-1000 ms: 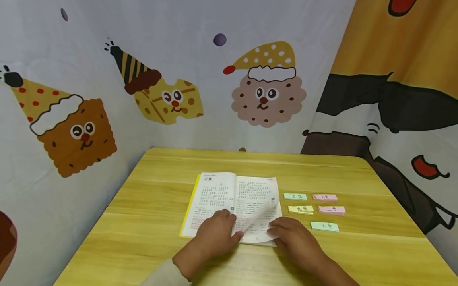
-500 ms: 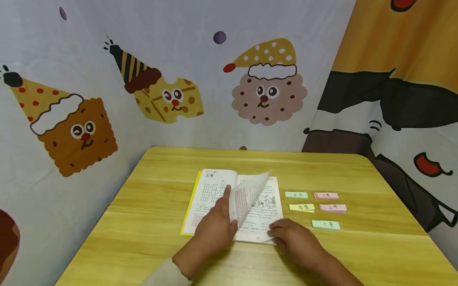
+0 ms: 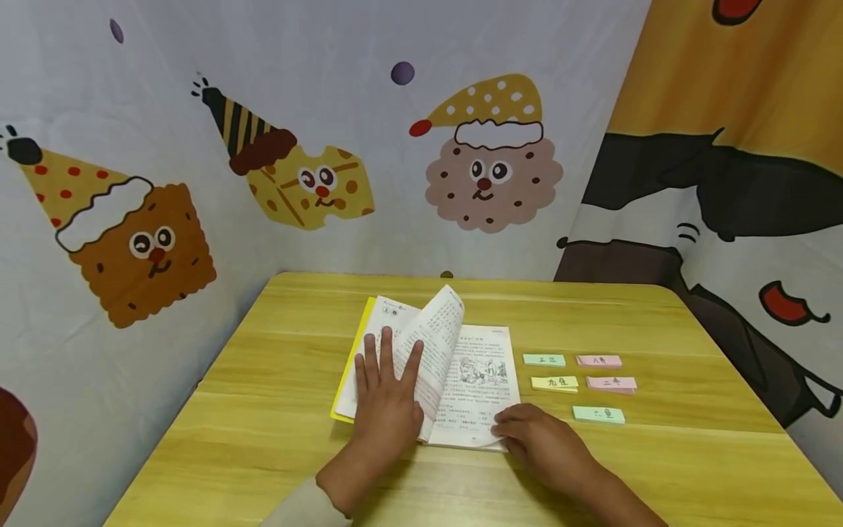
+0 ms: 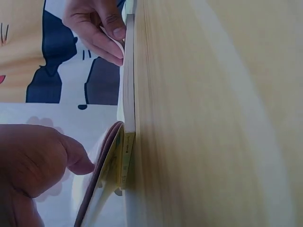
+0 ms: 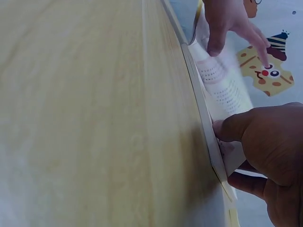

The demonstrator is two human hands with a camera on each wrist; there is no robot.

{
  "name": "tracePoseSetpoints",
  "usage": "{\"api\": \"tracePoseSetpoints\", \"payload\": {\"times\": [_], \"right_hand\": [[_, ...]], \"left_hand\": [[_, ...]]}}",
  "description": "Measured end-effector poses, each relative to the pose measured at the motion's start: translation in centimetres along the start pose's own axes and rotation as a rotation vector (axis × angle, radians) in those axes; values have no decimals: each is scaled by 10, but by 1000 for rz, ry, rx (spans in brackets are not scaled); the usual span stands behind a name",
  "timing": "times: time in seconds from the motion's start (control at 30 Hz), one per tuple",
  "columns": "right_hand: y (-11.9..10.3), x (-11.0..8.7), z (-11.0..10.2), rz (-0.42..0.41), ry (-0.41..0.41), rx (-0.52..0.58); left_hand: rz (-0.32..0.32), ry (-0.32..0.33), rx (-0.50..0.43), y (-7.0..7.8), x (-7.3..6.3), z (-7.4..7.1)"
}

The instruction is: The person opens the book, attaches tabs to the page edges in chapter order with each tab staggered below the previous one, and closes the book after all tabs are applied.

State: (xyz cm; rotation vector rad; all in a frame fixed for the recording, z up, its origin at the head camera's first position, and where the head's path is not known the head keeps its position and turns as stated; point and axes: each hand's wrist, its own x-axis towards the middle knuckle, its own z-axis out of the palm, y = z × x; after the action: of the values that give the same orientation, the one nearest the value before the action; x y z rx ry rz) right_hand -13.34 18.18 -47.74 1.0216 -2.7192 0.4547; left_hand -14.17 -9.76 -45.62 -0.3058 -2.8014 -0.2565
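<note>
An open book (image 3: 484, 410) with a yellow cover lies on the wooden table, its right page showing a line drawing. My left hand (image 3: 387, 406) rests on the left page with its fingers straight and spread. Beside it a leaf (image 3: 440, 333) stands curled up near the spine, leaning left. At the book's lower right corner my right hand (image 3: 549, 446) pinches the corner of a page. The right wrist view shows that right hand (image 5: 272, 142) with the page between thumb and fingers. In the left wrist view, the left part of the book (image 4: 102, 165) tilts up off the table.
Right of the book lie several folded paper slips with handwriting: green (image 3: 544, 360), pink (image 3: 598, 361), yellow (image 3: 555, 384) and others. The table's far edge (image 3: 461, 280) meets a curtain (image 3: 395, 249) printed with cartoon biscuits and cheese.
A leaf has swung from the right side over to the left. My left hand has moved left and spread its fingers on the page. The right hand keeps its place at the corner.
</note>
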Motion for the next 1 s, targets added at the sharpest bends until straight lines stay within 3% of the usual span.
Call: {"api": "tracePoseSetpoints", "payload": {"times": [0.1, 0.23, 0.33, 0.5, 0.6, 0.8, 1.0], "right_hand": [[0, -1, 2, -2, 5, 0], [2, -1, 3, -2, 17, -3], [2, -2, 4, -1, 24, -5], [3, -1, 3, -2, 23, -1], [2, -1, 3, -4, 25, 4], [2, -1, 2, 5, 20, 1], [2, -2, 2, 13, 20, 4]], "left_hand": [[29, -32, 47, 1, 0, 0], [111, -108, 31, 3, 0, 2], [208, -175, 3, 4, -1, 2], [426, -261, 7, 1, -4, 3], [489, -279, 21, 0, -5, 3], [434, -337, -8, 0, -8, -1], [346, -316, -38, 0, -11, -2]]}}
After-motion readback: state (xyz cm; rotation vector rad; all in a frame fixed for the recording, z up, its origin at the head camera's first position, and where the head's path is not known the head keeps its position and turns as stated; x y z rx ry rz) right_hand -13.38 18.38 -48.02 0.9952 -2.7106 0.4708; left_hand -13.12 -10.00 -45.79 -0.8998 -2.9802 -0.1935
